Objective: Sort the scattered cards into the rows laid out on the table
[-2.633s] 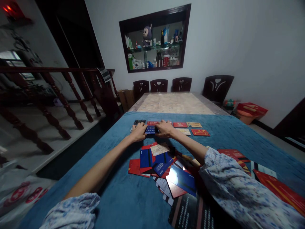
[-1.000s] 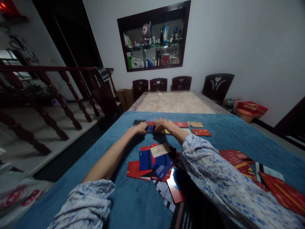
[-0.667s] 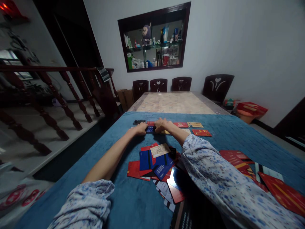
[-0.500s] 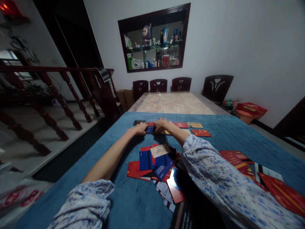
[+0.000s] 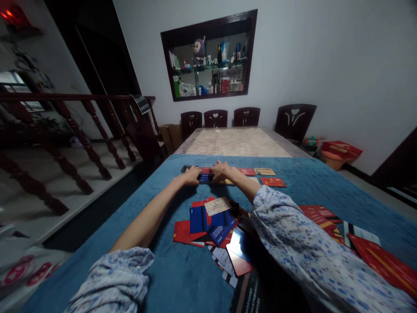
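Observation:
Both my hands reach out to the laid-out cards near the far edge of the blue cloth. Between them lies a dark blue card (image 5: 205, 177), just in front of a red card (image 5: 206, 170). My left hand (image 5: 191, 175) has its fingers closed at the blue card's left edge, beside a black card (image 5: 186, 168). My right hand (image 5: 220, 171) is curled at the right edge of the same card, its fingertips partly hidden. Further right in these rows lie a red card (image 5: 246, 171), a beige card (image 5: 265, 171) and a red-and-gold card (image 5: 273, 182).
Below my forearms spreads a loose pile of cards with a blue card (image 5: 198, 218) and a tan card (image 5: 217, 206) on top. More red cards (image 5: 384, 256) lie at the right. The blue cloth (image 5: 156, 261) covers the near table. Chairs (image 5: 246, 116) stand at the far end.
My left hand's fingers have lifted and spread slightly over the cards at the left. My right hand stays almost in place. The view has shifted a little.

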Motion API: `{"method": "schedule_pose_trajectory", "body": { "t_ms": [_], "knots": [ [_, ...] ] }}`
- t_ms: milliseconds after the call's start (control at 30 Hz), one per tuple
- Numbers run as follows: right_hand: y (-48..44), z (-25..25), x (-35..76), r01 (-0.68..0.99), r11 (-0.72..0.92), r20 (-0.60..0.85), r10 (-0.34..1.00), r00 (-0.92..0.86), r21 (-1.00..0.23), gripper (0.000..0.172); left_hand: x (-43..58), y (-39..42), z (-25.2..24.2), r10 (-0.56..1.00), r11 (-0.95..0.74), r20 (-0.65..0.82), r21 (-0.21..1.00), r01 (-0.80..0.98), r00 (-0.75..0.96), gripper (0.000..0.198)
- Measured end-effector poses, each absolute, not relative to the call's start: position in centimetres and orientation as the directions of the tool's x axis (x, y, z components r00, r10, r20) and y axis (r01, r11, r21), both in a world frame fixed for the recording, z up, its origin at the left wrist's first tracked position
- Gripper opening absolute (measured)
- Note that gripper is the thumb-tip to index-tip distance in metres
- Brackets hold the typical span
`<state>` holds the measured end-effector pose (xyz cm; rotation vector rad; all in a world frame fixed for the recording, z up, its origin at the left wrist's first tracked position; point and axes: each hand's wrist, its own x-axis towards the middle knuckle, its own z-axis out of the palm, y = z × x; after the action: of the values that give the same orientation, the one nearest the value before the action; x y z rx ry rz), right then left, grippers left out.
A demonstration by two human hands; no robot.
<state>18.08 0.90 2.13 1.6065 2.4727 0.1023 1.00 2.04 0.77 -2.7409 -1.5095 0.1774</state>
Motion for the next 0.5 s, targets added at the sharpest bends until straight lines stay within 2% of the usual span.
{"method": "schedule_pose_trajectory", "body": {
  "t_ms": [167, 400, 500],
  "knots": [
    [0.2, 2.6, 18.9, 0.874, 0.462, -0.071, 0.887, -0.457, 0.152, 0.051, 1.1, 1.6, 0.8, 0.834, -0.552, -0.045, -0.046, 0.833, 0.55, 0.059],
    [-2.5, 2.6, 19.7, 0.841, 0.525, 0.146, 0.829, -0.54, 0.129, 0.026, 0.4, -0.4, -0.2, 0.813, -0.568, 0.156, -0.004, 0.823, 0.561, 0.046],
    [-4.1, 2.2, 20.1, 0.841, 0.527, 0.216, 0.813, -0.541, 0.126, 0.027, -0.2, -1.6, -0.9, 0.792, -0.587, 0.22, 0.019, 0.809, 0.57, 0.043]
  ]
}}
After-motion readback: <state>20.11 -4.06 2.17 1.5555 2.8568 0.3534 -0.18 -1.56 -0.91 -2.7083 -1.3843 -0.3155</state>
